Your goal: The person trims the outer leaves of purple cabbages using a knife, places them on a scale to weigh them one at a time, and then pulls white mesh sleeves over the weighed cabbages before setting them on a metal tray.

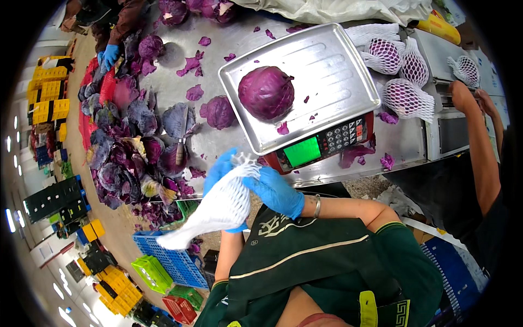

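Both my hands, in blue gloves, are at a white foam net sleeve [220, 204] in front of the table's near edge. My left hand [219, 170] is partly hidden behind the net, its fingers bent at the gathered upper end. My right hand [279, 192] pinches the net's right side near the same end. The sleeve's narrow tail hangs to the lower left; no cabbage shows inside. Just beyond my hands, a purple cabbage [266, 94] sits on the metal pan [321, 60] of a red scale [327, 143] with a lit green display. Another purple cabbage [219, 113] lies left of the pan.
A knife [182, 136] lies on the heap of cabbage leaves [128, 158] at left. Netted cabbages [406, 98] stand right of the scale. A co-worker's blue-gloved hand [110, 56] is at far left; another person's bare hand [463, 98] is at right. A blue crate [171, 259] stands below.
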The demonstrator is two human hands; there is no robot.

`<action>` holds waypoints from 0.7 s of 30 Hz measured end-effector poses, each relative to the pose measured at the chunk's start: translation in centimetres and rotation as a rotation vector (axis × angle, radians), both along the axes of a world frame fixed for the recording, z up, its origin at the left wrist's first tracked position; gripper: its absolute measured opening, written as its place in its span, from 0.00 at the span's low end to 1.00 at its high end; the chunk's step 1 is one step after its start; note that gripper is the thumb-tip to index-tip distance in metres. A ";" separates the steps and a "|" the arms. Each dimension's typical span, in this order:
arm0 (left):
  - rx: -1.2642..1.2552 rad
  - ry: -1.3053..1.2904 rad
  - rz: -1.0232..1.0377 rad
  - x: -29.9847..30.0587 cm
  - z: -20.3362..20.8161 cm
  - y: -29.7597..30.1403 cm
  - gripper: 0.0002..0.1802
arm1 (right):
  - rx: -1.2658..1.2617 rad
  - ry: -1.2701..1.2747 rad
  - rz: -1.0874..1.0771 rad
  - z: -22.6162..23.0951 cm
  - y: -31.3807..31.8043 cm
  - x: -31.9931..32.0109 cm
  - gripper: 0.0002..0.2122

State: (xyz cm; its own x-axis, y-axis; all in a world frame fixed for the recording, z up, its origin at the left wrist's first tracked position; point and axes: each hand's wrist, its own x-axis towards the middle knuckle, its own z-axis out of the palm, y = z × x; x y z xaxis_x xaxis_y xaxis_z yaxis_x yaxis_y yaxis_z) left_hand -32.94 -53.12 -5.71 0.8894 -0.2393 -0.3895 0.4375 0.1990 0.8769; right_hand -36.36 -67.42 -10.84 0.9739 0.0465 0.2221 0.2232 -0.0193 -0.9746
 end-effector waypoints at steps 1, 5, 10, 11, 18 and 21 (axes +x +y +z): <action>-0.033 -0.005 0.026 0.9 0.5 0.4 0.24 | 0.056 0.045 -0.019 1.0 -0.6 0.2 0.16; -0.063 -0.014 -0.027 2.8 1.9 0.0 0.25 | 0.208 0.115 0.159 -0.6 -5.7 0.0 0.19; 0.105 0.260 -0.588 -2.2 -1.5 -3.6 0.25 | 0.766 0.479 0.188 4.3 -12.3 -1.1 0.26; 0.058 0.358 -0.632 -0.7 -1.7 -2.7 0.25 | 0.479 0.479 0.211 4.4 -13.9 -1.0 0.22; 0.456 -0.285 -0.159 11.2 1.9 -5.7 0.21 | 0.013 0.364 -0.244 2.7 -17.8 9.6 0.21; 0.694 -0.410 -0.231 12.9 0.0 -6.7 0.22 | -0.113 0.530 -0.118 0.0 -18.3 12.6 0.24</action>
